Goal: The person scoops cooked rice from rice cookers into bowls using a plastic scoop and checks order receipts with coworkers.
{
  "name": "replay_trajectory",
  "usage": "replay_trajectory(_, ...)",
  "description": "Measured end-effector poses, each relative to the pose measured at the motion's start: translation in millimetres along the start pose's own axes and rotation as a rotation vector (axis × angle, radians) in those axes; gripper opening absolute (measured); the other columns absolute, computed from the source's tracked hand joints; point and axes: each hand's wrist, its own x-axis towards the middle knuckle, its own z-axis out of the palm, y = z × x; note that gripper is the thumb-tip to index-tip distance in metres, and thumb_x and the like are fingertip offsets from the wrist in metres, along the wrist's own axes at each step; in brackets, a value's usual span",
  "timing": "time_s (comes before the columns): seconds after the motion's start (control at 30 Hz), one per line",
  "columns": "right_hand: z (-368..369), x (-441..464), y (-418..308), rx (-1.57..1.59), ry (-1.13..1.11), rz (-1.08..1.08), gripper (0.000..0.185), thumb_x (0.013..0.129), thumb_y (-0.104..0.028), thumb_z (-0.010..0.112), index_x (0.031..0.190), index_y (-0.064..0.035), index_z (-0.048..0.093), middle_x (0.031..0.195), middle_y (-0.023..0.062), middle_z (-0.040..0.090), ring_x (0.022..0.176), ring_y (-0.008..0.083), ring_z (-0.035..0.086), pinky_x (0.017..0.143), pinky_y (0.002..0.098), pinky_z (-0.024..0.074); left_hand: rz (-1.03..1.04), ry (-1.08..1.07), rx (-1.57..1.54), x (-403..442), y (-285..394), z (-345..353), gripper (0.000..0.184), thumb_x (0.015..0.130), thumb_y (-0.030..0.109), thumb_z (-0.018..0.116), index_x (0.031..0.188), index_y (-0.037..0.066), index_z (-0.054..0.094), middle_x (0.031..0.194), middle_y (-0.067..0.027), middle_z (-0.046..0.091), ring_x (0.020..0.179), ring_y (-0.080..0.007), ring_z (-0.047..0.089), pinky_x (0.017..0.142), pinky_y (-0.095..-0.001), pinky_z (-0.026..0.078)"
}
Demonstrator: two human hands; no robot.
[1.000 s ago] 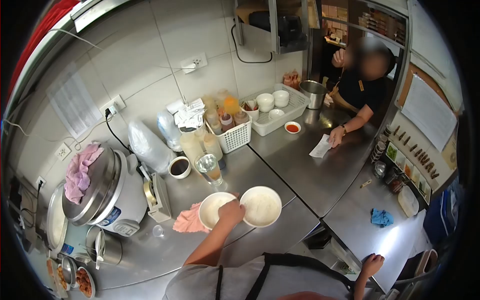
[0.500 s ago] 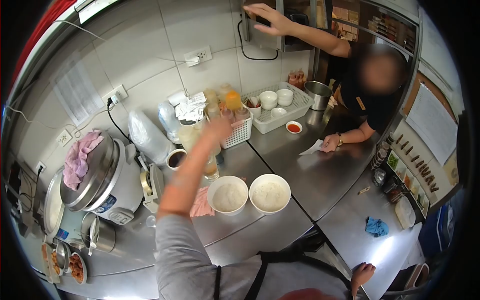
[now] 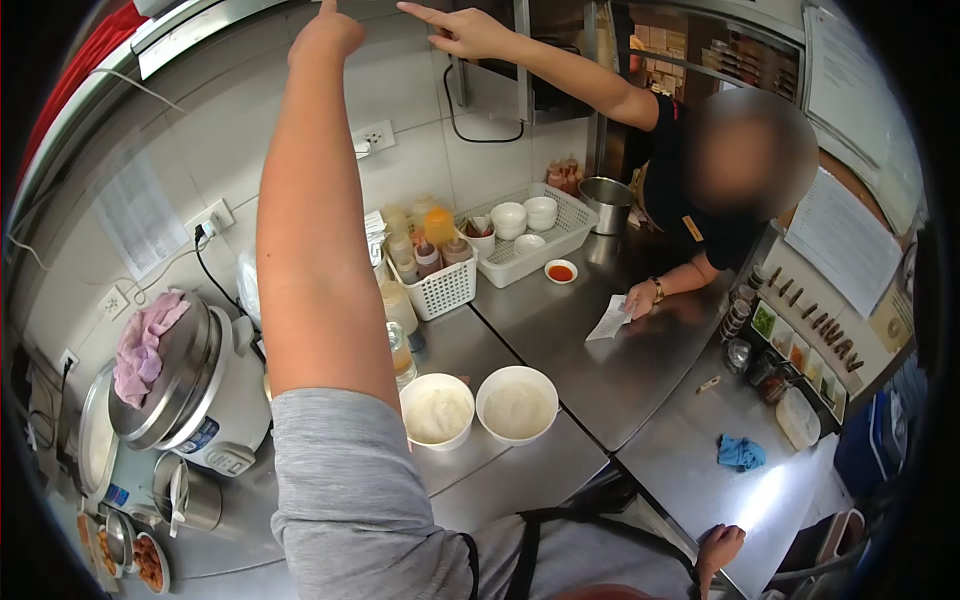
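Observation:
My left hand [image 3: 328, 36] is raised high at the top edge of the view, one finger stretched upward and nothing seen in it. Its tip is cut off by the frame. The bare forearm hides part of the wall and counter. Below, beside my elbow, stand two white bowls of what looks like rice: the left bowl [image 3: 438, 412] and the right bowl [image 3: 517, 405]. On the edge of the right-hand steel counter [image 3: 660, 450] rests my right hand [image 3: 720, 547], its fingers curled together with no object visible in them. A blue cloth [image 3: 741, 452] lies beyond it.
Across the counter a person points with one hand [image 3: 470, 33] and holds white paper [image 3: 610, 318] in the other. Bottles fill a white basket [image 3: 447, 290]; a tray [image 3: 545, 252] holds bowls. A rice cooker [image 3: 225, 400] and pots stand left. Topping containers [image 3: 800, 355] line the right.
My left arm has swung upward from above the bottle basket to the top of the view. The other person's raised hand has shifted left in view. My right hand has stayed put.

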Motion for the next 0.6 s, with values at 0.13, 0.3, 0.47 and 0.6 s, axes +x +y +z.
replay_trajectory(0.13,2,-1,3,-0.001,-0.005,-0.007,0.016,0.072,-0.013,0.047,0.067,0.0022,0.047,0.077,0.0167,0.045,0.071,0.0337,0.044,0.062,0.0424,0.0351,0.039,0.038,0.0,6,-6,4,0.066,0.075,0.019,0.043,0.134,0.016,0.014,0.078,-0.0087,0.059,0.055,-0.0177,0.056,0.058,-0.0298,0.045)
replay_trajectory(0.3,1,-1,0,-0.011,-0.002,-0.004,0.017,0.072,-0.014,0.048,0.066,0.0016,0.045,0.076,0.0165,0.045,0.071,0.0337,0.044,0.062,0.0424,0.0347,0.21,-0.168,0.32,60,-33,26,0.058,0.075,0.011,0.043,0.127,-0.003,0.022,0.079,-0.02,0.059,0.07,-0.0221,0.061,0.084,-0.031,0.04)
replay_trajectory(0.47,-3,-1,-2,-0.002,-0.016,0.0,0.017,0.072,-0.014,0.049,0.066,0.0014,0.045,0.076,0.0161,0.045,0.071,0.0335,0.044,0.062,0.0425,0.0347,0.133,-0.074,0.154,21,-14,10,0.056,0.076,0.007,0.039,0.127,-0.004,0.02,0.078,-0.0173,0.06,0.063,-0.0197,0.06,0.079,-0.0305,0.043)
replay_trajectory(0.6,2,-1,2,-0.009,-0.006,0.006,0.017,0.072,-0.014,0.049,0.066,0.0013,0.044,0.076,0.0158,0.045,0.071,0.0332,0.044,0.062,0.0424,0.0349,0.071,0.017,0.005,1,-6,4,0.066,0.075,0.02,0.043,0.134,0.016,0.014,0.076,-0.0087,0.059,0.054,-0.0174,0.056,0.058,-0.0299,0.045)
